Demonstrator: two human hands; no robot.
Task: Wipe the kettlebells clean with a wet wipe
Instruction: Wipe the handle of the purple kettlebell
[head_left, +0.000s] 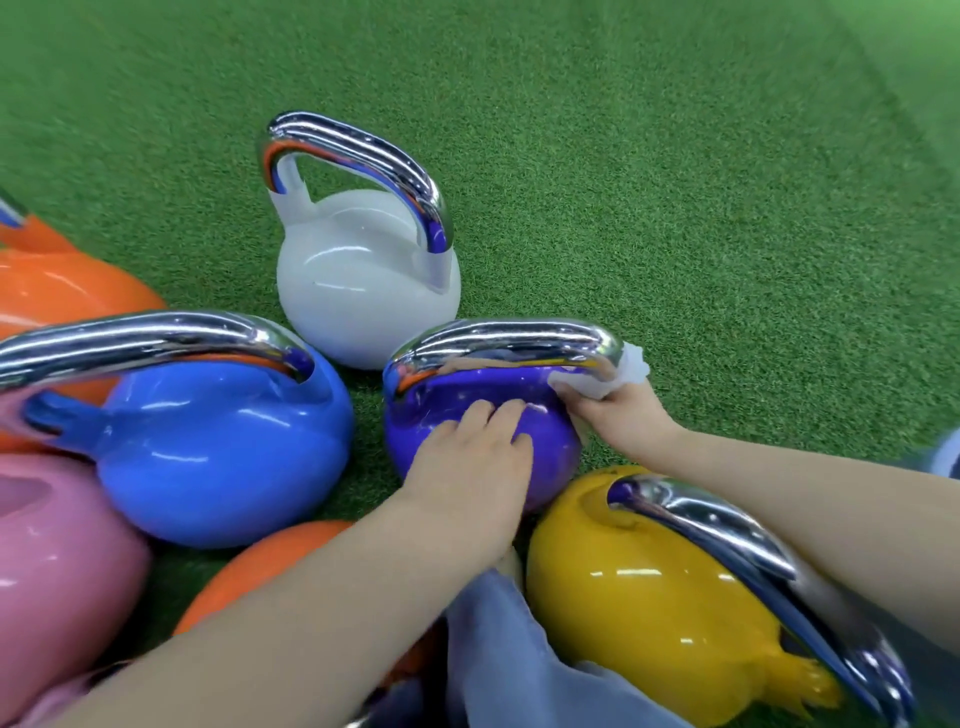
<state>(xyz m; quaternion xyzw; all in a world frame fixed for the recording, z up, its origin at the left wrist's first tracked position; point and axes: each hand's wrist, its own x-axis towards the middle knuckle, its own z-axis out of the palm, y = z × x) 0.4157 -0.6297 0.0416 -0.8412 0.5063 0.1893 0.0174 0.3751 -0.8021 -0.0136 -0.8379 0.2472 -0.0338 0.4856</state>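
Yellow kettlebell (649, 613) lies nearest; beyond it, on the turf, the left hand (478, 457) rests flat, steadying the purple kettlebell (550, 447), while the right hand (618, 415) grips the wet wipe (623, 371), apparently at the handle's base; wipe around the joint, keeping the bell braced

A glossy purple kettlebell (545, 447) with a chrome handle stands upright on green turf, a crumpled white wet wipe (613, 376) pressed against the right end of its handle. Just behind it stands a glossy white kettlebell (363, 291), upright, handle arched. To its left sits a shiny blue kettlebell (223, 452), beside a pink one (57, 561) and two orange ones (57, 291) (260, 566). A yellow kettlebell (639, 613) sits near its right, tilted.
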